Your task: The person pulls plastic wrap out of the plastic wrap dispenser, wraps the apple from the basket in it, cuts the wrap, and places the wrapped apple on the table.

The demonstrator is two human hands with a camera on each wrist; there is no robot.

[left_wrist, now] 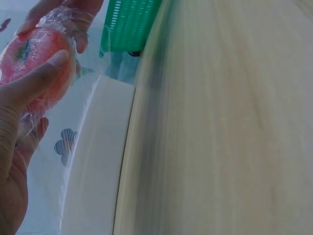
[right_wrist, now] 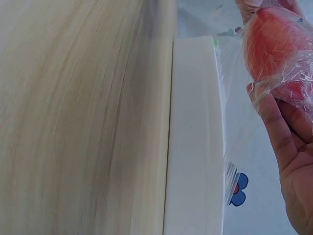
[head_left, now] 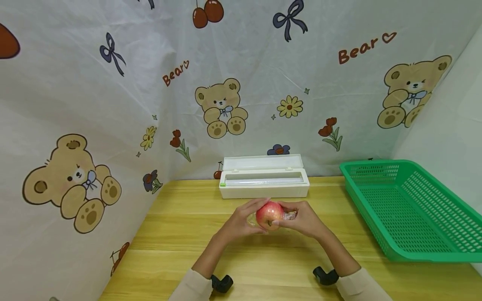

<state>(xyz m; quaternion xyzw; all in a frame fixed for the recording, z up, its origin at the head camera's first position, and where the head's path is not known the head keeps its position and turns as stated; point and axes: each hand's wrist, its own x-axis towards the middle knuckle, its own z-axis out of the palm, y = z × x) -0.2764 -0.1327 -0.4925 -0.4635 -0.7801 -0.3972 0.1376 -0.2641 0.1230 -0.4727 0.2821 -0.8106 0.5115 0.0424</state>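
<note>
1. Film (right_wrist: 297, 73), clear and crinkled, lay around the red apple (head_left: 269, 214), which both hands held up above the wooden table (head_left: 169, 255), on the person's side of the white box (head_left: 263, 191).
2. The left hand (head_left: 242, 221) grasped the apple's left side, its thumb pressed across the wrapped skin in the left wrist view.
3. The right hand (head_left: 303, 218) gripped the opposite side, thumb near the stem, with a bunch of film showing between thumb and fingers. How firmly either hand squeezed could not be told.
4. The step in hand appeared to be wrapping: the film covered much of the apple, yet its gathered end stood out loosely at the right, so the closing looked unfinished.
5. The next move, by that reading, called for the left hand to steady the fruit while the right drew the loose film snug and folded or twisted it flat. Pulling too hard might have torn it.
6. The white box stood with its lid (head_left: 263, 162) raised and a roll (head_left: 263, 182) inside. The green basket (head_left: 370, 219) stood to the right, well apart from the apple; whether it was meant to receive the fruit could not be told.
</note>
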